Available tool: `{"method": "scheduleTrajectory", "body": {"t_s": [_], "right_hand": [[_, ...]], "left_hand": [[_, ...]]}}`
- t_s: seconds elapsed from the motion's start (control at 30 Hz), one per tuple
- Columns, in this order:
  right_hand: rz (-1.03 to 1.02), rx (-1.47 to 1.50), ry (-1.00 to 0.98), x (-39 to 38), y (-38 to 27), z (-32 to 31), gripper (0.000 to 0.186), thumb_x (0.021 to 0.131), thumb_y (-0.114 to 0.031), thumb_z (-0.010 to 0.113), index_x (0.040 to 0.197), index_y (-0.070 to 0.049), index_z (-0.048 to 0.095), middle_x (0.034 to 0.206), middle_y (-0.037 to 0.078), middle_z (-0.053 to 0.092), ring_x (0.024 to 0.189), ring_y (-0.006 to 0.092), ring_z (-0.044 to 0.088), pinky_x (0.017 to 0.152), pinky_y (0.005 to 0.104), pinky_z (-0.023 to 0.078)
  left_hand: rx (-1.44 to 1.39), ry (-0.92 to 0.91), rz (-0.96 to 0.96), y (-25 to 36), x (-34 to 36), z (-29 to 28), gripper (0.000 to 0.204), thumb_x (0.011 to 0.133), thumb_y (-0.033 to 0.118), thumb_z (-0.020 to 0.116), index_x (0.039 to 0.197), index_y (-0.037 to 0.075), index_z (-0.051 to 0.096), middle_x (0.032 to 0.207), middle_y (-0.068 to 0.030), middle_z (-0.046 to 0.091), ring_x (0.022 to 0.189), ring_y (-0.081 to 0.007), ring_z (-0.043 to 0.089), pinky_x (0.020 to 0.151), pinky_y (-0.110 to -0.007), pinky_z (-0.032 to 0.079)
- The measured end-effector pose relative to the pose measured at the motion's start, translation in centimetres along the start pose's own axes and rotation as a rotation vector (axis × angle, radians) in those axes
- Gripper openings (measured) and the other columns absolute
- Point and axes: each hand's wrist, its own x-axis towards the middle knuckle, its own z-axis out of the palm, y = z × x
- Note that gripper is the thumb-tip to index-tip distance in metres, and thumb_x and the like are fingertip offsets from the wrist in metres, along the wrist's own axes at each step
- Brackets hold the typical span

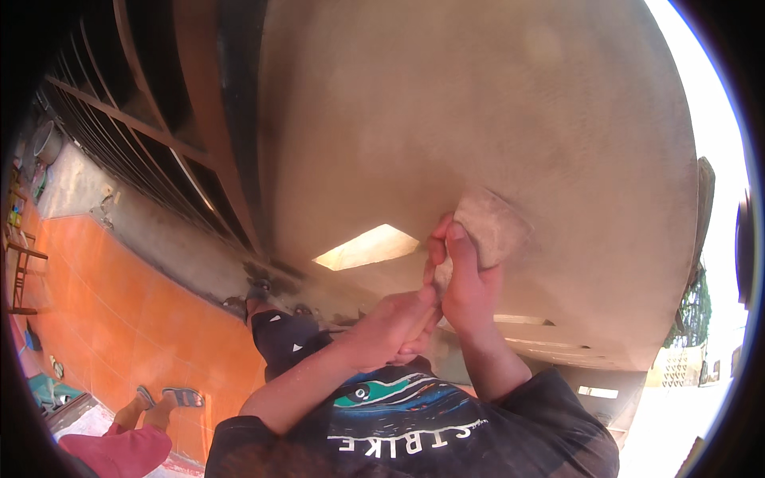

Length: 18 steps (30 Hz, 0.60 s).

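Observation:
My right hand [472,283] is closed round a flat tan pad [496,227] with squarish corners, its thumb lying along the near edge. The pad lies against the smooth beige-brown wall [478,95] in front of me; whether it is sandpaper or cloth I cannot tell. Just below and to the left, my left hand [398,327] has its fingers curled and meets the right hand's fingers. A narrow tan edge shows between the two hands, but what the left fingers grip is hidden.
A dark metal grille [151,103] bends along the upper left. Below it spreads an orange floor [135,311], with a wooden chair [24,275] at the far left. Another person's sandalled foot [185,396] is at lower left. A bright sunlit patch [370,247] marks the wall.

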Motion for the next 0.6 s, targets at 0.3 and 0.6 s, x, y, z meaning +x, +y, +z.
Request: {"method": "scheduleTrajectory", "body": {"t_s": [0.3, 0.6], "right_hand": [[-0.073, -0.046, -0.076, 0.31, -0.52, -0.27, 0.019, 0.101, -0.016, 0.042, 0.092, -0.004, 0.054, 0.072, 0.002, 0.048, 0.061, 0.0081, 0.047, 0.051, 0.0236, 0.045], [-0.065, -0.023, -0.053, -0.17, 0.29, -0.62, 0.015, 0.099, -0.013, 0.042, 0.094, -0.004, 0.052, 0.071, 0.002, 0.047, 0.063, 0.0068, 0.046, 0.051, 0.0229, 0.044]], "left_hand": [[-0.009, -0.057, -0.072, 0.06, 0.66, 0.27, 0.051, 0.101, 0.055, 0.039, 0.086, 0.007, 0.048, 0.057, 0.0015, 0.035, 0.044, -0.005, 0.027, 0.039, -0.022, 0.02], [-0.054, -0.066, -0.077, -0.61, 0.63, 0.09, 0.048, 0.102, 0.051, 0.04, 0.084, 0.007, 0.047, 0.057, 0.0022, 0.034, 0.044, -0.0042, 0.026, 0.039, -0.021, 0.02]]}}
